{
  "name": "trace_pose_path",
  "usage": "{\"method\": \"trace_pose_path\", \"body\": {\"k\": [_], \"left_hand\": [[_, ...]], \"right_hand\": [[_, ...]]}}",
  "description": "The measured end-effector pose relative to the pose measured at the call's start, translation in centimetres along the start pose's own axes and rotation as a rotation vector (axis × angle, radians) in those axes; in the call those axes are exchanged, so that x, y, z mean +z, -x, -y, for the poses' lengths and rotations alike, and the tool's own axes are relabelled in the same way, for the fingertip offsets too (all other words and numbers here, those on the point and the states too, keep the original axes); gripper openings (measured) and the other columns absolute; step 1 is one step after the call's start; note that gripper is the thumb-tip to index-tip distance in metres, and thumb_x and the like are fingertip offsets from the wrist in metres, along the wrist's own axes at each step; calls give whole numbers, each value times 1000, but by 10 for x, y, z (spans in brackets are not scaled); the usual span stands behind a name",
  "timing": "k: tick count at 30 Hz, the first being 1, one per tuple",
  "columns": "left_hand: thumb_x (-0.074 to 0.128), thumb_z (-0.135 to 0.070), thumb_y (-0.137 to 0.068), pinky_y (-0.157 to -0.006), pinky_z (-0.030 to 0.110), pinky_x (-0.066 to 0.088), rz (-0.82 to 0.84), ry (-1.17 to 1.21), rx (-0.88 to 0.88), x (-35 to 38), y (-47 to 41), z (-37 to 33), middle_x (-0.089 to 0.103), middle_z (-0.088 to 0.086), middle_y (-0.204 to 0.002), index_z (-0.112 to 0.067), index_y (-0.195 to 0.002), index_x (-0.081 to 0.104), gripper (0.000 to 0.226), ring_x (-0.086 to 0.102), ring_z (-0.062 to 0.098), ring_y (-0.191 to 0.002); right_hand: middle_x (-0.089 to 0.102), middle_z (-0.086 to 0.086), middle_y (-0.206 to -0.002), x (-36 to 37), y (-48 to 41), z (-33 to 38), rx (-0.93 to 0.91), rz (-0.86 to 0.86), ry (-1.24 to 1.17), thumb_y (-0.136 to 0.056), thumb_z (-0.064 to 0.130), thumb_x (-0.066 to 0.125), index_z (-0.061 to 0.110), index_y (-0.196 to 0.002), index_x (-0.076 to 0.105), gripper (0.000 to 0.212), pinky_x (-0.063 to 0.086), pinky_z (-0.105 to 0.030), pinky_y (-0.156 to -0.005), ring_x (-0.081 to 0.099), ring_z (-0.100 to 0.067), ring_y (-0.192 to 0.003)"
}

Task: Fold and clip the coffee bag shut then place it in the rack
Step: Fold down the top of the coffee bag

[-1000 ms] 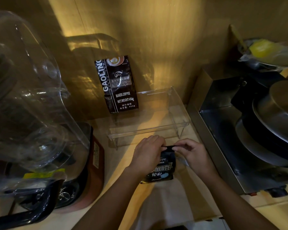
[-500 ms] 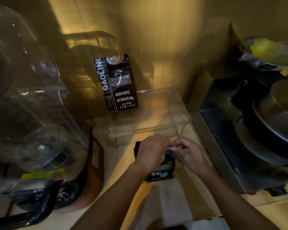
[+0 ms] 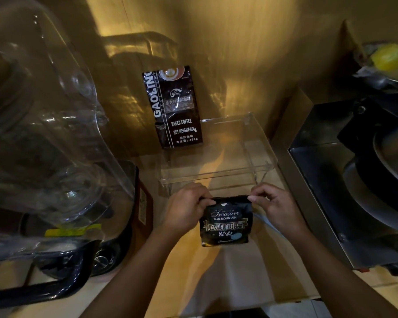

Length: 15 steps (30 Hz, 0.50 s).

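your two bare hands hold a small black coffee bag (image 3: 226, 222) upright on the tan surface (image 3: 244, 271), near the middle of its front half. your left hand (image 3: 186, 208) pinches the bag's top left corner, fingers curled over the upper edge. your right hand (image 3: 275, 206) pinches the top right corner between thumb and fingertips. each grip is clenched on the bag, and the top edge runs straight between them. the bag's front faces you, printed "treasure blue mountain" above a line of chinese characters.

just beyond your hands stands a clear plastic rack (image 3: 216, 166), set against the back edge of the surface. a taller black coffee bag (image 3: 174, 106) (labelled "gaolin" and "baked.coffee") leans on the golden wall at the rack's left end. a large clear blender cover (image 3: 44, 125) fills the left side of the surface. a steel appliance (image 3: 326, 184) sits along the right edge. whether the small bag's top is folded over cannot be told.
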<state>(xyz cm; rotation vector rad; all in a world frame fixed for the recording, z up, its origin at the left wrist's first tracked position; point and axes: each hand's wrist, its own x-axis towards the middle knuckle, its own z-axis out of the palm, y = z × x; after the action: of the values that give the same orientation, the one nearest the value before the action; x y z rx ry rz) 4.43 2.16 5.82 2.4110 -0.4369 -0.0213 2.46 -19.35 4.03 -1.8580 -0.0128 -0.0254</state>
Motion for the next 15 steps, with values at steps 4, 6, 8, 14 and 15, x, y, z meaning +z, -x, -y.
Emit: {"method": "trace_pose_path", "body": {"k": [4,6,8,14,15], "left_hand": [[67,-26,-79,-65,38,48,-63,10,-39,-3,9,7,64,3,-76,-10,-72,62,18,56,20,-74],[68,-29,-78,-61,39,47,-70,11,-38,-2,10,7,60,2,-71,-10,-68,57,23,54,19,-68],[69,-29,-77,-57,38,45,-84,31,-48,-1,11,8,54,0,-66,-13,-63,49,29,51,19,-63],[70,-32,-75,-56,34,38,-64,78,-85,-1,11,11,42,-11,-60,-23,-58,37,38,44,14,-60],[71,-32,-74,-56,35,38,-54,90,-88,-1,11,11,41,-12,-59,-24,-57,37,38,43,12,-59]], "right_hand": [[56,-10,-70,1,-4,2,-5,-1,4,-76,-8,62,5,-67,59,16,41,-25,-64,50,-17,-67],[57,-9,-69,0,-6,0,-1,6,14,-76,-7,63,7,-66,60,17,41,-30,-64,51,-16,-66],[57,-7,-67,0,-7,-1,13,-4,31,-75,-6,64,13,-63,60,22,41,-28,-63,51,-10,-63],[63,-5,-74,-3,-15,10,-109,45,325,-75,3,70,15,-71,65,13,42,-21,-68,56,-17,-72],[66,-6,-79,-2,-16,15,-212,64,480,-75,6,71,11,-77,67,7,43,-29,-73,58,-21,-78]]}}
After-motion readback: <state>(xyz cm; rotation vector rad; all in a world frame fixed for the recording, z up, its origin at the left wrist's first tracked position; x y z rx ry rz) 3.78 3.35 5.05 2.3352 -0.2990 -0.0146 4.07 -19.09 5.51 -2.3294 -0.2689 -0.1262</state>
